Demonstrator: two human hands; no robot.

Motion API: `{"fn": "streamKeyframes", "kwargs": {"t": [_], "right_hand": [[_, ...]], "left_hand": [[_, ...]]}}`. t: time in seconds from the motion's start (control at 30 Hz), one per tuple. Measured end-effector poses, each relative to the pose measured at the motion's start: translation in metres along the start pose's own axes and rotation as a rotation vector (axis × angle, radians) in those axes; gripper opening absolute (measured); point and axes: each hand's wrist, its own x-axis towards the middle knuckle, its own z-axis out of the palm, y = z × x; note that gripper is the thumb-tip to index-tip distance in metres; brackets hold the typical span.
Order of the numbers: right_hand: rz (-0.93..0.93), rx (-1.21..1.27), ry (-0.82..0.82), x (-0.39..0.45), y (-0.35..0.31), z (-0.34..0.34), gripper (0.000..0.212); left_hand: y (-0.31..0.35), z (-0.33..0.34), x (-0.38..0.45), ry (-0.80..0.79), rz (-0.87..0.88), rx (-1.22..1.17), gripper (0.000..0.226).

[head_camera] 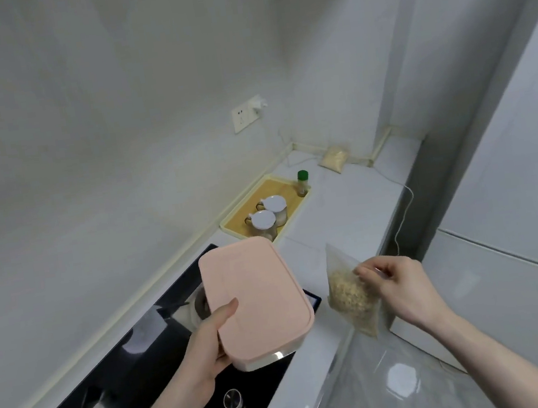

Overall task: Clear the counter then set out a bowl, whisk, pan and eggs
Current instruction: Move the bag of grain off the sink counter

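Note:
My left hand [207, 344] grips a rectangular container with a pink lid [256, 295], held tilted above the black glass stove [168, 384]. My right hand [400, 285] pinches the top of a clear plastic bag of pale grains [350, 299], which hangs off the white counter [346, 199] near its front edge. No bowl, whisk, pan or eggs can be seen.
A yellow tray [272, 186] against the back wall holds two lidded glass jars [269, 216] and a green-capped bottle [302, 183]. A second bag of grains [334, 158] leans in the far corner. A wall socket [243, 119] has a white cable running down across the counter. A tall grey panel [453, 150] stands at right.

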Motion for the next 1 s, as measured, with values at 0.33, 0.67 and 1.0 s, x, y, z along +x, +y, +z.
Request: {"fn": "streamKeyframes", "kwargs": {"t": [0.33,0.67,1.0], "right_hand": [[-0.056,-0.04,-0.085,0.122,0.047,-0.035,0.014],[-0.134,-0.124,-0.268,0.289,0.1,-0.071,0.011],[-0.013,-0.143,-0.291,0.393,0.136,-0.062,0.013]], "left_hand": [[0.021,0.076,0.06,0.074,0.028,-0.056,0.041],[0.033,0.173,0.103,0.305,-0.026,-0.214,0.041],[0.053,0.184,0.127,0.389,-0.01,-0.204,0.043]]}}
